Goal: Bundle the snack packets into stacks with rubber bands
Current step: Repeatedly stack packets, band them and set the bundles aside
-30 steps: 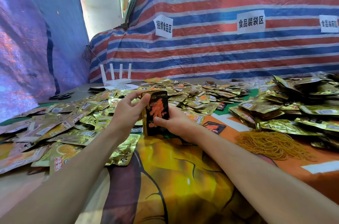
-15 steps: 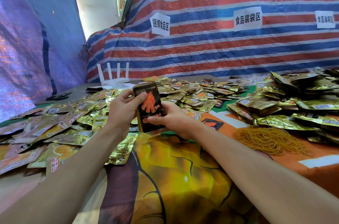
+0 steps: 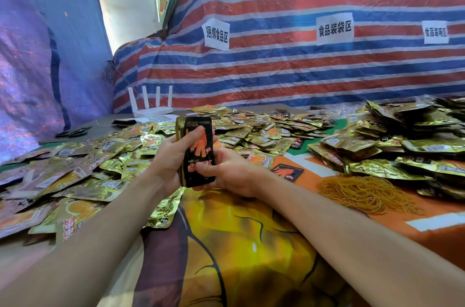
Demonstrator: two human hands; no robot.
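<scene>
- Stack of packets (image 3: 198,153): black front with an orange figure and gold-edged packets behind it. It stands upright, gripped between the left hand (image 3: 171,158) and the right hand (image 3: 231,173).
- Loose gold packets (image 3: 264,128): spread flat and overlapping across the left and middle, heaped higher at the right.
- Single black packet (image 3: 286,172): lies flat on the orange cloth (image 3: 314,171).
- Rubber bands (image 3: 364,193): a tangled tan heap just before the right-hand packets.

Bright daylight frm rear gap; edges warped
</scene>
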